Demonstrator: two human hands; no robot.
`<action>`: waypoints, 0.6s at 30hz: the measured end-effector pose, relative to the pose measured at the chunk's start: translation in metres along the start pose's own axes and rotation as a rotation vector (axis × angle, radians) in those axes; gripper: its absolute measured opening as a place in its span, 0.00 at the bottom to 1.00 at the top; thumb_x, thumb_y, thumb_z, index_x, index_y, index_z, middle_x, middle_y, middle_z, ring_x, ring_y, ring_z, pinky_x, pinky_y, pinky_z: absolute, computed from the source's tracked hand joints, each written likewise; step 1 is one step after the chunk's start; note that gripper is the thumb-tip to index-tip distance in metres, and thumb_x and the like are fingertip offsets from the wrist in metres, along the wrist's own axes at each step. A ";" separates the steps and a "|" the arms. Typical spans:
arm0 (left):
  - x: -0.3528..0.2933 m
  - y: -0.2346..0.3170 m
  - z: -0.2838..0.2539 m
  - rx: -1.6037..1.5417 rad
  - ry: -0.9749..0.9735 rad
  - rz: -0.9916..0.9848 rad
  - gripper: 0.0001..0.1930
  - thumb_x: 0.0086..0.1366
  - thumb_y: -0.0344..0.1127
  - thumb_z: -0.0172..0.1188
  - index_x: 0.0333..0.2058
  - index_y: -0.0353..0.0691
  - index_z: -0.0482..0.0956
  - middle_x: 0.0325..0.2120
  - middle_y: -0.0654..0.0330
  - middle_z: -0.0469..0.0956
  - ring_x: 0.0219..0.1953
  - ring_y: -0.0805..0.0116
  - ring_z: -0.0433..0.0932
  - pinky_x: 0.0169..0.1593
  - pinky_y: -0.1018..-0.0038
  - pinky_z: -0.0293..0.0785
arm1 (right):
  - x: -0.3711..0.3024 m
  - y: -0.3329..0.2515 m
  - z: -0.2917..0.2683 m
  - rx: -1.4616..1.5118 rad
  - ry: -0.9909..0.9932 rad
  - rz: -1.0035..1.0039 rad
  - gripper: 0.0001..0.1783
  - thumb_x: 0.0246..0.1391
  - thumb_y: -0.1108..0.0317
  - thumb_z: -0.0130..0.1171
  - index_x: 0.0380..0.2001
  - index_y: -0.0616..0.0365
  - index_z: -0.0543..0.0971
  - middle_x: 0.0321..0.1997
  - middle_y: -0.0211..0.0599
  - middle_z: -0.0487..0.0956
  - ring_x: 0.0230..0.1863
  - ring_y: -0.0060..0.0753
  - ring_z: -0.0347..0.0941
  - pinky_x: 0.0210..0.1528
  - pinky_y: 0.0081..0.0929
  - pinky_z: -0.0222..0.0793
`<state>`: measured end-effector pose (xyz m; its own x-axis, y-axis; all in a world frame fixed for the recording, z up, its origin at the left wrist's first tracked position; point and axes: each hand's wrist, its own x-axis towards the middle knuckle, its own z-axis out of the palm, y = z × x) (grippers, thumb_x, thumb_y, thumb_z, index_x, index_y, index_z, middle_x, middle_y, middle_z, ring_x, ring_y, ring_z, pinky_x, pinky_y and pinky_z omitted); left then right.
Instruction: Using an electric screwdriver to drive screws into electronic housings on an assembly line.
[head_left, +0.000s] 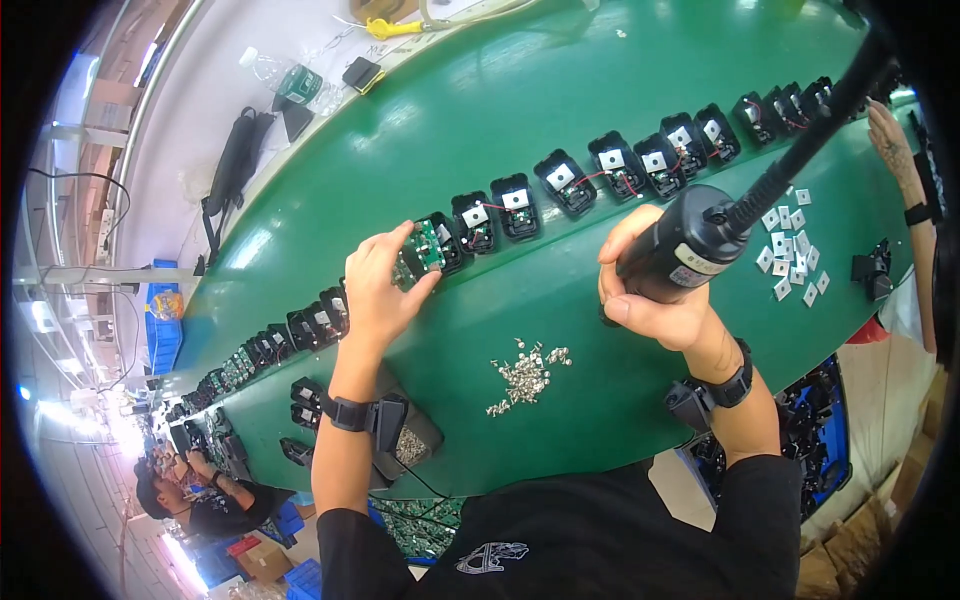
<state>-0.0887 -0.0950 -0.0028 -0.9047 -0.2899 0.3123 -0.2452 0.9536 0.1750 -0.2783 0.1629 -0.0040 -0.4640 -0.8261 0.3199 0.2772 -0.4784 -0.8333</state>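
Between the thumb and fingers of my left hand (378,290) is a green circuit board (427,246), held at the edge of a black plastic housing in the row. My right hand (660,312) is wrapped round a black electric screwdriver (672,250), whose cable rises to the upper right. The screwdriver's tip is hidden behind its body and my fingers. Just right of the board stand open black housings (516,207) with white square plates and red wires inside. A loose pile of small silver screws (527,378) lies on the green table between my forearms.
White square plates (790,245) are scattered at the right, near another person's arm (900,160). A dark box of screws (410,440) stands beside my left forearm. More housings line the table to the far left, where another person (200,490) sits. A plastic bottle (290,80) lies beyond the table.
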 end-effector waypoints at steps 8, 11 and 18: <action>0.006 0.010 0.003 0.029 0.002 0.105 0.26 0.43 0.34 0.71 0.45 0.40 0.76 0.49 0.57 0.76 0.51 0.57 0.73 0.52 0.64 0.66 | 0.001 -0.003 -0.002 -0.015 -0.001 0.010 0.20 0.42 0.82 0.60 0.41 0.65 0.68 0.21 0.33 0.71 0.21 0.19 0.66 0.23 0.18 0.61; -0.001 0.005 0.007 0.025 0.014 0.110 0.22 0.45 0.34 0.69 0.42 0.40 0.77 0.50 0.56 0.75 0.52 0.55 0.72 0.53 0.63 0.66 | 0.000 -0.006 0.002 -0.059 0.036 0.013 0.16 0.42 0.78 0.64 0.36 0.65 0.73 0.22 0.26 0.73 0.23 0.15 0.67 0.25 0.20 0.63; -0.023 0.042 -0.001 0.132 0.188 -0.040 0.27 0.48 0.36 0.67 0.48 0.39 0.73 0.49 0.51 0.74 0.53 0.52 0.71 0.53 0.61 0.65 | -0.002 0.001 0.004 -0.018 0.030 -0.012 0.16 0.41 0.78 0.65 0.35 0.62 0.72 0.24 0.26 0.74 0.23 0.14 0.67 0.25 0.18 0.64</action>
<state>-0.0774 -0.0481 -0.0015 -0.8158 -0.3258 0.4779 -0.3339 0.9399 0.0709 -0.2744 0.1628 -0.0033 -0.4927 -0.8107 0.3164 0.2561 -0.4825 -0.8376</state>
